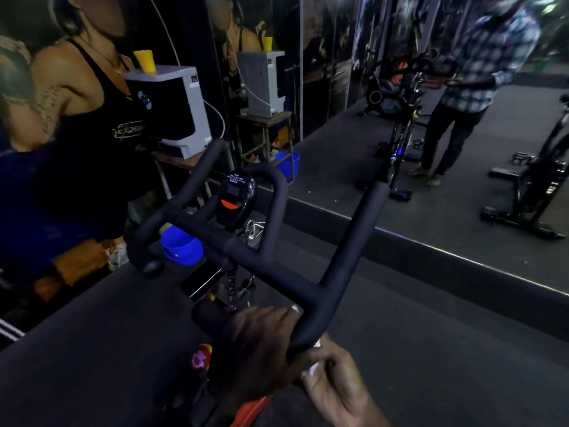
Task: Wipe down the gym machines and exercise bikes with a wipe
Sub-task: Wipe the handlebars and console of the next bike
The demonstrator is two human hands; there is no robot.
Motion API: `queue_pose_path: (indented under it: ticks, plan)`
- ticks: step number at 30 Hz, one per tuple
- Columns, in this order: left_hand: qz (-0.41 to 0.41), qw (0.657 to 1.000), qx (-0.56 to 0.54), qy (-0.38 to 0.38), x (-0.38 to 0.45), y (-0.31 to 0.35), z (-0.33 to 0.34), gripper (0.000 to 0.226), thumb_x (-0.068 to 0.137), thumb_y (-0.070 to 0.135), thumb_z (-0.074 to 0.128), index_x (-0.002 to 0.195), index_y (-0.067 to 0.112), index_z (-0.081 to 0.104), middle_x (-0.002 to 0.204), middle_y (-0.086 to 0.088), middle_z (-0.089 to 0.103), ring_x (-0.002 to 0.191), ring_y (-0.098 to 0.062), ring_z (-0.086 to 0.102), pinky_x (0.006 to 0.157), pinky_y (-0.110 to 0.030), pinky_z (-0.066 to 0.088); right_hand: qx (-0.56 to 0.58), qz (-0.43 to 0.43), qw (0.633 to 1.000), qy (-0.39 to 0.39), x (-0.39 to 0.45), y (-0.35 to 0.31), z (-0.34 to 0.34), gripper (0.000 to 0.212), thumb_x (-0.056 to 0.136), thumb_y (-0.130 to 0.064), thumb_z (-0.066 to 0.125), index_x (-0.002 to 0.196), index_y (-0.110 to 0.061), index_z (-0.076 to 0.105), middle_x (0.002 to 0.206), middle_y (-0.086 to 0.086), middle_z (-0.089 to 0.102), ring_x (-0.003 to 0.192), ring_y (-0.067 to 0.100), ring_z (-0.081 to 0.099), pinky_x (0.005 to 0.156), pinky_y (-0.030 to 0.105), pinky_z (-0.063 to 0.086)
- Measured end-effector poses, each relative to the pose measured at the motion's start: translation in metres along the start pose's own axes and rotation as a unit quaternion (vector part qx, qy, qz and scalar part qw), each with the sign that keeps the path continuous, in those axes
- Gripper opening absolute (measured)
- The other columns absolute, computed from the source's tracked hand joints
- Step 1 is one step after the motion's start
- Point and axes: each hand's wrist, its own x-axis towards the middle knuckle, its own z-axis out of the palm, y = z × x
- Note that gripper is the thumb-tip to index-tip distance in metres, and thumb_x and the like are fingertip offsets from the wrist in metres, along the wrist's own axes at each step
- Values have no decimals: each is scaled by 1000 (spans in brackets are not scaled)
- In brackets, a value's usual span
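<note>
Hands curled, left (261,343) gripping matte handlebar (274,266), right (335,383) pinching crumpled white wipe (311,369)

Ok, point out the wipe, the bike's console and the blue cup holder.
wipe (312,366), head view: white fold showing under the handlebar end, in the right hand.
console (235,198), head view: middle of its dark face, above the orange button.
blue cup holder (181,246), head view: its front wall.

The black padded handlebar (246,251) spanned the near space, its prongs rising left, centre and right. Open gaps lay between the prongs. The oval black console (235,198) and blue plastic cup holder (181,246) blocked the centre-left. Dark rubber floor (431,334) lay open to the right.
</note>
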Motion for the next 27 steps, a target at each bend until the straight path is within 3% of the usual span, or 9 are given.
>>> queue_pose_path:
  ticks: [3,5,8,13,15,17,22,24,27]
  plan:
    - [-17,999,-33,0,2,3,0,49,86,74,49,81,26,57,72,10,54,68,-17,60,59,-37,46,12,-61,998,22,14,-40,15,34,101,-12,46,130,2,55,114,18,67,86,26,71,63,35,60]
    - [-32,998,-43,-15,3,2,-4,50,85,77,47,88,28,59,79,11,55,75,-15,61,63,-35,47,52,-132,990,-14,24,-75,30,26,100,-19,45,115,-13,65,90,3,72,72,13,70,64,29,60]
    - [-52,996,-64,-31,7,3,-10,52,84,79,44,97,31,59,90,15,57,83,-9,61,66,-30,47,-3,-207,978,-19,31,-105,49,18,100,-28,47,86,-22,56,58,-6,51,54,5,54,60,24,54]
    - [-89,992,-79,-31,16,2,-10,51,75,74,57,109,36,56,106,21,54,97,-4,58,67,-27,49,-36,-182,983,9,7,-60,35,30,102,-24,45,89,-6,65,79,7,68,68,13,66,66,29,58]
    - [-85,992,-89,-22,23,0,-8,50,75,71,58,108,34,57,108,20,52,99,-6,55,70,-27,49,-66,-173,983,20,4,-38,28,45,102,-35,44,111,3,66,107,16,71,95,25,68,96,43,52]
    - [-78,992,-95,-19,33,-3,-6,51,75,69,59,108,31,61,112,17,52,104,-8,52,79,-28,47,-81,-178,980,47,12,-37,30,54,99,-48,43,127,-5,62,125,12,66,115,28,62,109,50,40]
    - [-28,995,-67,-72,51,-3,6,52,80,72,50,105,28,63,108,14,57,110,-13,55,108,-41,34,-50,-187,979,69,32,-76,55,49,97,-55,42,99,-16,72,92,5,72,71,12,67,62,24,54]
    - [-21,994,-73,-80,51,-4,8,51,81,72,49,107,29,62,105,17,57,109,-10,56,115,-42,28,-56,-175,980,73,29,-70,54,50,96,-56,44,103,-15,72,94,8,74,72,16,69,65,28,57]
    - [-23,993,-90,-69,51,-4,8,52,80,69,52,112,29,63,108,19,59,110,-7,56,114,-45,31,-24,-156,987,29,21,-48,45,50,102,-49,34,121,-14,65,113,3,71,99,18,68,83,29,55]
